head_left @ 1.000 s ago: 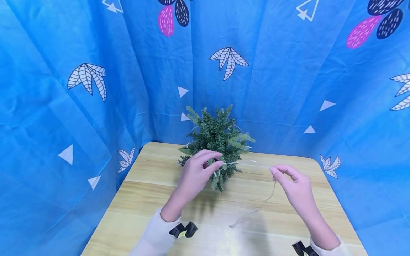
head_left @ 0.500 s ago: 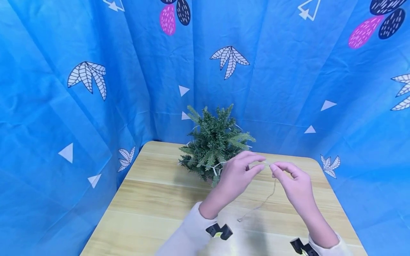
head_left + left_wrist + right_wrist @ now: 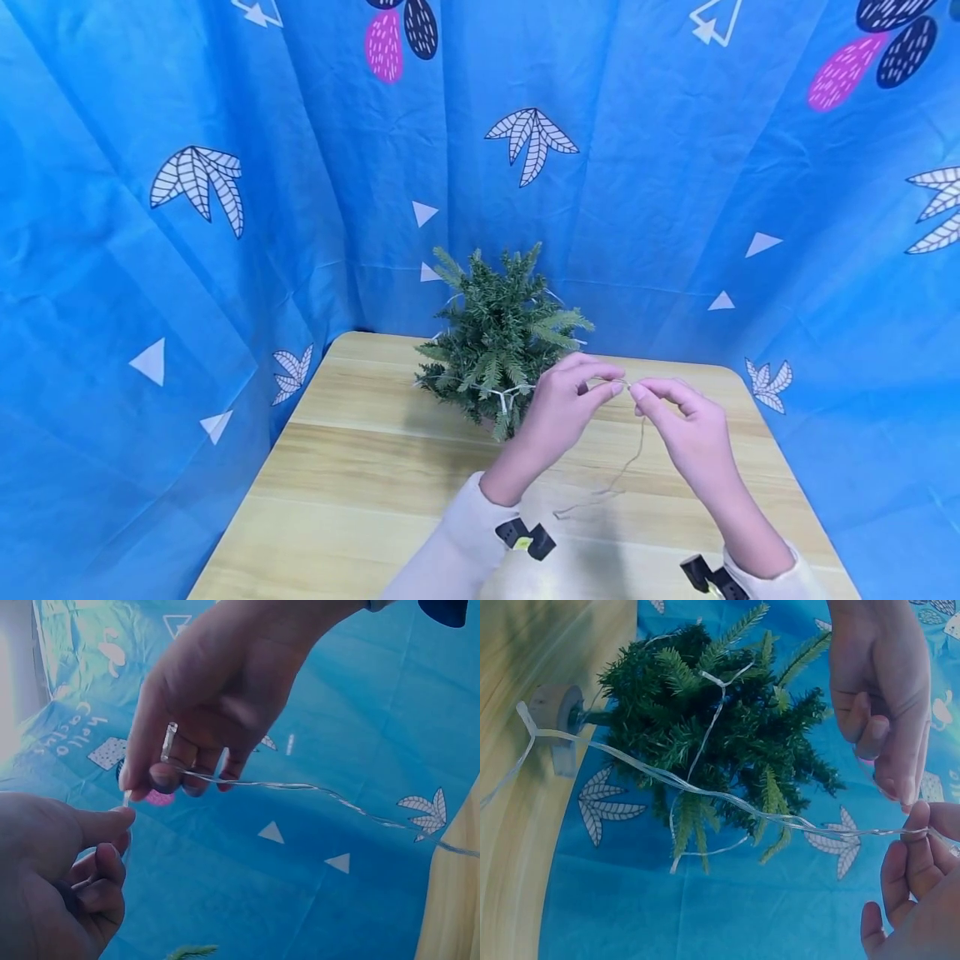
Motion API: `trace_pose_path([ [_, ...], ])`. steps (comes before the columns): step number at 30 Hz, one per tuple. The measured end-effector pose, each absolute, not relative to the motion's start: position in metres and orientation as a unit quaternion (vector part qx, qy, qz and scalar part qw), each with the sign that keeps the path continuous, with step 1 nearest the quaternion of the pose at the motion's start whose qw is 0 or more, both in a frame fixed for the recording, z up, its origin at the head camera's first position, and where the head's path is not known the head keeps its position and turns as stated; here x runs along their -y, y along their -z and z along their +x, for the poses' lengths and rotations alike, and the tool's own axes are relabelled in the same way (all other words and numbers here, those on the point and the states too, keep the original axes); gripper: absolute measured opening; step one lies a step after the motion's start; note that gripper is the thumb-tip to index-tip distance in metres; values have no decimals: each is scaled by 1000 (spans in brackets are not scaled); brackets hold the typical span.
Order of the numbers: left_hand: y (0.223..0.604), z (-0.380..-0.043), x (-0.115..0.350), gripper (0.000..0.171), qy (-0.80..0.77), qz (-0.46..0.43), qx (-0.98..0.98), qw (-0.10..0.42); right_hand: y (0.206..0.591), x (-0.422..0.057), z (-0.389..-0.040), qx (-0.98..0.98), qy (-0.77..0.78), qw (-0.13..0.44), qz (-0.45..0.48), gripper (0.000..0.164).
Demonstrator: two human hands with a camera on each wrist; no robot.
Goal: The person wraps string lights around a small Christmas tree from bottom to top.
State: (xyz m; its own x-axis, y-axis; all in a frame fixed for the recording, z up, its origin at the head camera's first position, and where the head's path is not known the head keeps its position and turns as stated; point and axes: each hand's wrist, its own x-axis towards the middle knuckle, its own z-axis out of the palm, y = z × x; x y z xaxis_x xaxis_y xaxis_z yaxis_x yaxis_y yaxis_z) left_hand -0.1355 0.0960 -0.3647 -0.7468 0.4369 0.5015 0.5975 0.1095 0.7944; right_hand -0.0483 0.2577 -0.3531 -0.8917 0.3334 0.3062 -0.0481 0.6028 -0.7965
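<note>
My left hand (image 3: 562,400) and right hand (image 3: 686,421) meet in front of the small artificial fir tree (image 3: 502,333), to its right, with fingertips nearly touching. Both pinch a thin clear-wired string light (image 3: 727,796) between thumb and forefinger. A loose length of it dangles from the right hand towards the tabletop. In the left wrist view, a small clear bulb (image 3: 169,741) shows by the right hand's fingers. More of the string, with white forked ends (image 3: 504,396), lies around the tree's branches. What sits between the left fingertips is tiny and partly hidden.
The tree stands on a pale wooden base (image 3: 559,712) near the back of a light wood table (image 3: 337,467). Blue patterned curtain (image 3: 637,167) encloses the table at the back and on both sides. A black wrist camera (image 3: 525,537) is strapped over each white sleeve.
My left hand has moved right, from in front of the tree to beside the right hand's fingertips. The right hand has stayed almost in place, and the dangling wire has shifted slightly.
</note>
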Motion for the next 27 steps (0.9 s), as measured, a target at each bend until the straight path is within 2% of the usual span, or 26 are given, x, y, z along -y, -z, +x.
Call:
trace_pose_path([
  [7,370,-139,-101,13,576,-351,735,75,353,-260,-47,867,-442,216,-81,25],
  [16,372,-149,-114,13,583,-337,731,106,356,-269,-43,871,-445,190,-84,29],
  [27,367,-173,-130,11,636,-267,713,130,362,-282,-38,871,-438,187,-119,33],
])
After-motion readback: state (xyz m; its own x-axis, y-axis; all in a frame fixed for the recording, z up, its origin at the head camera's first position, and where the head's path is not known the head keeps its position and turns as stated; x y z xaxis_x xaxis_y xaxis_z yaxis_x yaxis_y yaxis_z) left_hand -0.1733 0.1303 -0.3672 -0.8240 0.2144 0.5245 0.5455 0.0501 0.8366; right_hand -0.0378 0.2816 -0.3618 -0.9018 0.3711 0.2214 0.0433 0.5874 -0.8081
